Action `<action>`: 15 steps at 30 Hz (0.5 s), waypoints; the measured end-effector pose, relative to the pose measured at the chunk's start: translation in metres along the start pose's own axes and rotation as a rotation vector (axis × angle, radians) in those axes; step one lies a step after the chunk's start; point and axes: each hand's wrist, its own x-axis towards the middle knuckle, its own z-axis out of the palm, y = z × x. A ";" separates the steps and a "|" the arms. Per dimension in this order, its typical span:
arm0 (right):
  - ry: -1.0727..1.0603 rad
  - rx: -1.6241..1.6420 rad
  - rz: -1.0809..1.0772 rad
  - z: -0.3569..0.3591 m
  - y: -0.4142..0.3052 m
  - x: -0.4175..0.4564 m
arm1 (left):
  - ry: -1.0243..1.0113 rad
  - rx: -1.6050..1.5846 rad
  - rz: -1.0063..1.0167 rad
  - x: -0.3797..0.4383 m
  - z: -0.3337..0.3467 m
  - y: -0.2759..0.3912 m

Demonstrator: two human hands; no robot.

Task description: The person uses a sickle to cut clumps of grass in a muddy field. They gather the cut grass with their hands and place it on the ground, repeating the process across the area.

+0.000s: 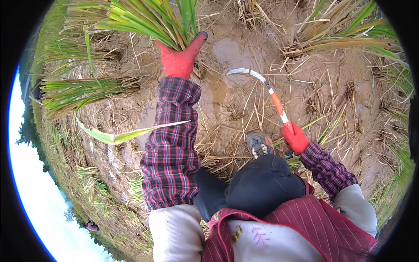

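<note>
My left hand (177, 62), in a red work glove with a dark thumb tip, grips a bunch of green and yellowing rice stalks (154, 23) at the top of the view. Its fingers are hidden behind the stalks; the thumb points up to the right. In my right hand (295, 139), also gloved in red, is the handle of a sickle (277, 101) with white and orange bands. The sickle's curved blade (252, 72) arcs up and left over the mud, apart from the held stalks. A long loose leaf (113, 139) crosses in front of my left sleeve.
Bundles of rice stalks (91, 91) lie at the left, and more stalks (343, 42) spread at upper right. Wet mud (226, 55) with puddles and scattered straw covers the ground. My muddy shoe (259, 144) is beneath the sickle. Another person (91, 226) is far off at lower left.
</note>
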 end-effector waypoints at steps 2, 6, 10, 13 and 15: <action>-0.012 0.083 0.007 0.001 -0.014 0.015 | 0.108 0.044 -0.179 0.007 0.008 0.006; -0.184 -0.017 -0.080 0.019 -0.047 0.077 | 0.161 -0.020 -0.217 -0.002 -0.003 0.002; -0.393 -0.284 0.030 0.055 -0.094 0.144 | 0.111 0.021 -0.225 -0.022 -0.018 -0.007; -0.409 -0.308 -0.037 0.075 -0.098 0.142 | 0.154 0.013 -0.230 -0.032 -0.025 -0.007; -0.382 -0.212 -0.085 0.083 -0.078 0.113 | 0.211 0.034 -0.271 -0.033 -0.028 -0.004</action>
